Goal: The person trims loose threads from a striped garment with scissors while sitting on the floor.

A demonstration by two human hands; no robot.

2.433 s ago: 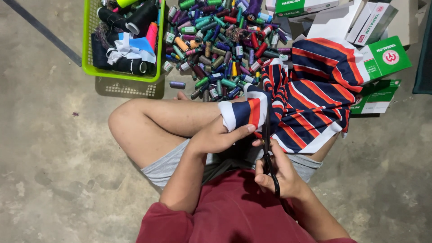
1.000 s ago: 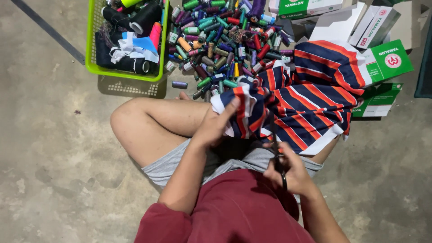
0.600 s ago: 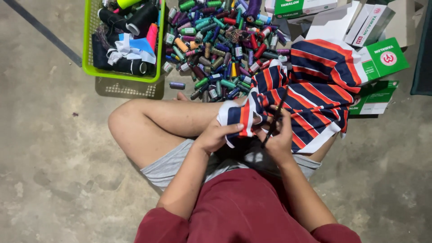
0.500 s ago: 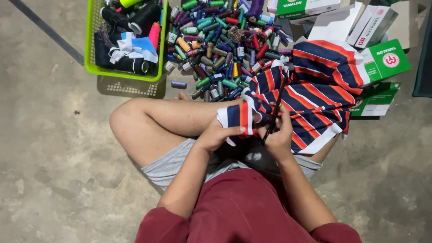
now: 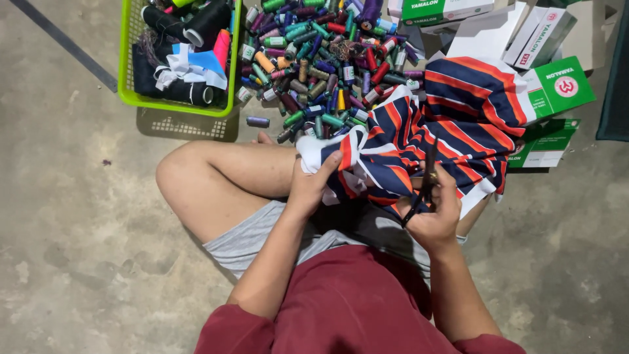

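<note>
- Navy cloth (image 5: 452, 124) with orange and white stripes lies across the person's lap and spills onto the concrete floor (image 5: 72, 216), its far end resting on green boxes (image 5: 557, 88).
- The left hand (image 5: 311, 187) has its grip closed on a white-edged corner of the cloth, thumb on top, holding that corner up just above the bare knee.
- The right hand (image 5: 436, 216) has its grip closed around the handles of dark scissors (image 5: 422, 183); the blades point up and away from the body, lying against the cloth. Whether the blades are parted I cannot tell.
- The two hands are near each other, with a fold of cloth between them.
- The person sits on the floor in grey shorts and a dark red shirt, the left leg bent and bare.
- A heap of thread spools (image 5: 327, 59) in many colours lies on the floor just beyond the knee, touching the cloth's upper edge.
- A lime-green basket (image 5: 128, 85) sits left of the spools, holding large black spools and scraps of white, blue and pink fabric.
- More boxes, white and green, are stacked behind the cloth at the upper right.
</note>
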